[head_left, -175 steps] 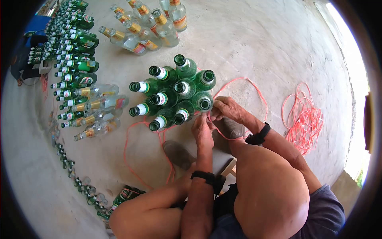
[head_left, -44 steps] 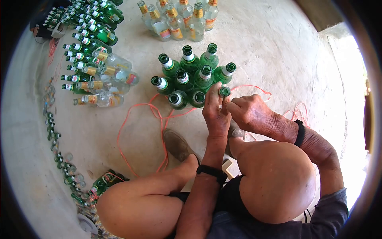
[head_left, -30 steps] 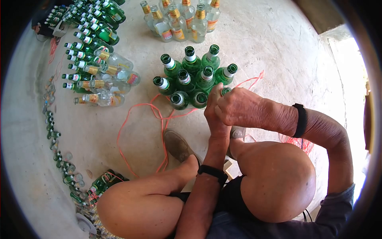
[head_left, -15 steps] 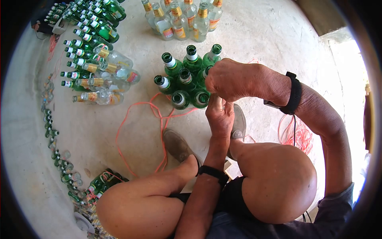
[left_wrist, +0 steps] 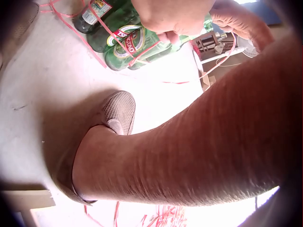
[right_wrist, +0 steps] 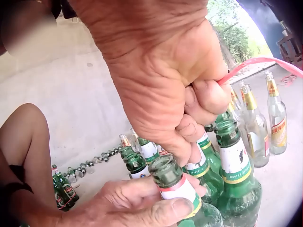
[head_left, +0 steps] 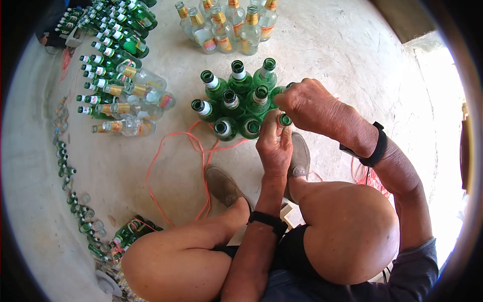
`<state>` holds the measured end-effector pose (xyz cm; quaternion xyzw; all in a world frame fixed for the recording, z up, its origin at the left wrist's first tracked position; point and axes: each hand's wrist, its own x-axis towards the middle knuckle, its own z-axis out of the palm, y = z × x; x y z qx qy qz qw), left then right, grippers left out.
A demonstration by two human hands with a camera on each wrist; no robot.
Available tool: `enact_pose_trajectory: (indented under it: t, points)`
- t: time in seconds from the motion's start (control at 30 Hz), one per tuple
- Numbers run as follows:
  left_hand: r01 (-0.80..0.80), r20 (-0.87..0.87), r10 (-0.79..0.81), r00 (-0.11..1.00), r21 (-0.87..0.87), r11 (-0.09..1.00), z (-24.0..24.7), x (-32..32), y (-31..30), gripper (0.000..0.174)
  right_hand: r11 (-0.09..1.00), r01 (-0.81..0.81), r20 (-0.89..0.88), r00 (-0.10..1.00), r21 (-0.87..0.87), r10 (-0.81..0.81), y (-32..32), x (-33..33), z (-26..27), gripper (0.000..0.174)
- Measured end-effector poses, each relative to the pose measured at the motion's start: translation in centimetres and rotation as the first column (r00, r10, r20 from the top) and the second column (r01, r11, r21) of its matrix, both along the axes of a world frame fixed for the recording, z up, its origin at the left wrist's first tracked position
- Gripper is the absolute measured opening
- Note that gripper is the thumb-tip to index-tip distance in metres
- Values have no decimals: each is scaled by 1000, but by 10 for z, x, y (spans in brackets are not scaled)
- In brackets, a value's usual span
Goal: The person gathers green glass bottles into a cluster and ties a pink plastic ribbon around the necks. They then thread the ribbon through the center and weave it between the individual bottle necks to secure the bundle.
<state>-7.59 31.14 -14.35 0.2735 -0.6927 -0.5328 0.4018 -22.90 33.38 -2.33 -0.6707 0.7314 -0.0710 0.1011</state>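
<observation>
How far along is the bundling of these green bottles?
Partway, it seems. Done: the green bottles stand grouped, with pink twine across their sides. In hand: the left hand grips the nearest bottle's neck while the right hand pinches a pink strand. Remaining: probably securing that strand; no finished knot shows. The clear bottles beyond show no twine.

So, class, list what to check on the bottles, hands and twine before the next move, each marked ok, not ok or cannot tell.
1. Left hand on nearest bottle: ok, gripping its neck.
2. Right hand holding pink twine: ok.
3. Grouped green bottles upright: ok.
4. Twine passing across the group's sides: ok.
5. Floor loop well away from left shoe: not ok, runs alongside.
6. Twine tight enough: cannot tell.
</observation>
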Motion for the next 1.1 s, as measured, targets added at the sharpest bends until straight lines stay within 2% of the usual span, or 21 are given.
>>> enact_pose_trajectory:
  t: [0.2, 0.27, 0.33, 0.4, 0.5, 0.6, 0.7, 0.8, 0.9, 1.0, 1.1]
  points:
    - [63, -8, -62, 998, 116, 991, 0, 1, 1, 37, 983, 159, 99, 984, -87, -151, 37, 9, -20, 7]
    - [56, 17, -58, 998, 101, 993, 3, 2, 1, 38, 974, 210, 134, 971, -87, -198, 49, 14, -28, 8]
    - [44, 49, -48, 998, 76, 996, 5, 1, 1, 38, 956, 230, 171, 965, -184, -200, 57, 25, -35, 9]
    - [26, 88, -30, 996, 40, 999, 3, 1, 1, 38, 954, 258, 177, 957, -153, -231, 66, 32, -36, 11]
    - [-18, 72, 17, 997, 18, 1000, 3, -1, 3, 38, 958, 226, 153, 968, -175, -200, 77, 37, -41, 12]
    - [2, 122, -3, 992, 7, 1000, 5, 2, 2, 44, 971, 190, 91, 980, -148, -178, 85, 41, -39, 13]
    - [4, 150, 11, 989, -95, 995, 2, 4, 0, 45, 968, 163, 163, 978, -190, -133, 86, 42, -43, 12]
    - [11, 159, 9, 987, -125, 992, 3, 9, -1, 47, 967, 169, 170, 976, -191, -137, 84, 47, -44, 11]
    - [-27, 215, 40, 976, -60, 998, 19, 16, 8, 43, 969, 177, 185, 972, -172, -145, 84, 50, -42, 11]
    - [-84, 150, 110, 983, -169, 982, 20, 24, 19, 51, 967, 168, 181, 974, -191, -133, 88, 54, -40, 10]
    - [-47, 235, 97, 967, -211, 976, 25, 38, 27, 53, 967, 116, 203, 977, -225, -70, 92, 56, -39, 8]
